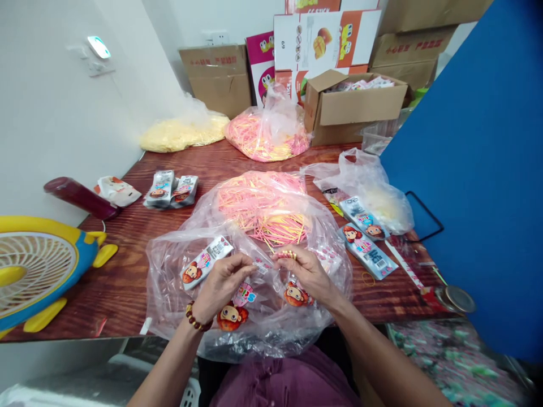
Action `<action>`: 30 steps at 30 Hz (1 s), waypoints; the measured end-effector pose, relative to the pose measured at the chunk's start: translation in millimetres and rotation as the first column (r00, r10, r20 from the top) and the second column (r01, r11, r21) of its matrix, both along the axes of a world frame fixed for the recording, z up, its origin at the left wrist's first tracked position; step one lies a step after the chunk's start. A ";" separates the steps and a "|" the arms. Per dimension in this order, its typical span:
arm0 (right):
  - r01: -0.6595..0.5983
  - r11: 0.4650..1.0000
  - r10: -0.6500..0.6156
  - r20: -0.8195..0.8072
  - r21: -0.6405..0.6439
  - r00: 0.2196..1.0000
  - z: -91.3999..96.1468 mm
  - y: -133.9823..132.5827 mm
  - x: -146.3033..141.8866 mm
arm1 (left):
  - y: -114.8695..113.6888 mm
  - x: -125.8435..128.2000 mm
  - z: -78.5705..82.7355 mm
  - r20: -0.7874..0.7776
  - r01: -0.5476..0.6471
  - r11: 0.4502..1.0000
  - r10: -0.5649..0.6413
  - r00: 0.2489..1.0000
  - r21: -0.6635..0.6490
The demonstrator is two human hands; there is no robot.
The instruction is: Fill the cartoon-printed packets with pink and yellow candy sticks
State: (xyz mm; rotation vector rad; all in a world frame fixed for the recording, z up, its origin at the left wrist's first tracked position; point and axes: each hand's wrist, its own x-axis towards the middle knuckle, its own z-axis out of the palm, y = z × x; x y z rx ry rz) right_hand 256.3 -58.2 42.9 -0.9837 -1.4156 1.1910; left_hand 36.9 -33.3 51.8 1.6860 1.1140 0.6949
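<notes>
Nearest the body, a printed packet point(232, 317) shows just below the left hand point(229, 278), whose thumb and fingertips are drawn together; whether they pinch anything, I cannot tell. The right hand point(306, 271) is closed around a small bundle of pink and yellow sticks point(287, 254). Clear plastic point(169, 265) spreads beneath both hands, with a stick pile point(263, 206) just beyond them. Farther out on the bench point(127, 271) sits an open carton point(360, 108).

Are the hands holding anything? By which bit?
The right hand grips pink and yellow sticks near their visible ends; I can't tell about the left hand.
</notes>
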 end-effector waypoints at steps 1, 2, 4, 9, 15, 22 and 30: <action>0.001 1.000 -0.001 -0.002 -0.002 1.000 -0.3 -0.3 0.3 | 0.5 -1.5 -1.9 -0.019 0.007 1.000 -0.007 1.000 0.001; 0.001 1.000 -0.001 -0.005 -0.002 1.000 -0.6 -0.6 0.6 | 0.8 -2.8 -3.8 -0.032 0.010 1.000 -0.010 0.999 -0.001; -0.001 1.000 0.001 -0.014 0.005 1.000 -1.4 -1.2 0.8 | 1.5 -4.8 -6.5 -0.040 0.013 1.000 -0.013 0.999 -0.009; -0.019 1.000 0.019 -0.022 0.006 1.000 -1.9 -3.3 0.9 | 2.4 -4.8 -4.1 -0.026 0.023 0.999 -0.023 0.999 -0.023; -0.044 0.999 0.042 -0.074 -0.017 0.996 1.4 -7.0 1.1 | 0.9 -2.6 -1.0 0.019 -0.002 0.999 0.002 1.000 -0.037; 0.021 0.999 -0.023 -0.041 -0.035 0.999 -2.3 -2.5 1.5 | 3.5 -1.9 -1.9 0.047 -0.041 0.999 0.041 0.998 -0.003; -0.069 0.985 0.014 0.325 0.157 0.946 12.5 22.8 0.9 | 15.3 8.8 1.3 0.028 0.035 0.993 -0.032 0.999 -0.112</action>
